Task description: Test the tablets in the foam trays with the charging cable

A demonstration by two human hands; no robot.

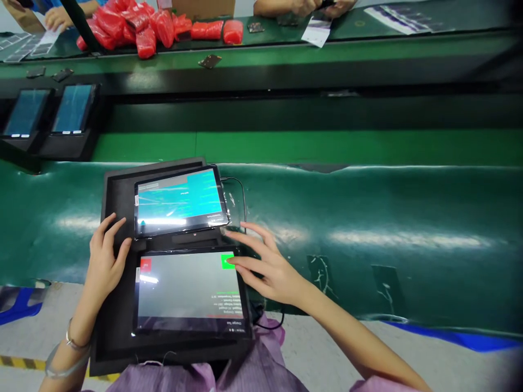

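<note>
Two tablets lie on a black foam tray (118,196) in front of me. The far tablet (180,201) shows a cyan screen and is wrapped in clear film, with a cable at its right end. The near tablet (188,291) shows a grey screen with a red square at its top left and a green square (227,261) at its top right. My right hand (265,267) is open, fingers spread, one fingertip touching the green square. My left hand (104,258) rests open and flat on the tray, left of the near tablet.
A green conveyor belt (368,218) runs across in front. Two more tablets (49,111) sit in black stands at the far left. On the far table lie several red wrapped packs (139,27) and papers, with other people's hands (57,16) at work.
</note>
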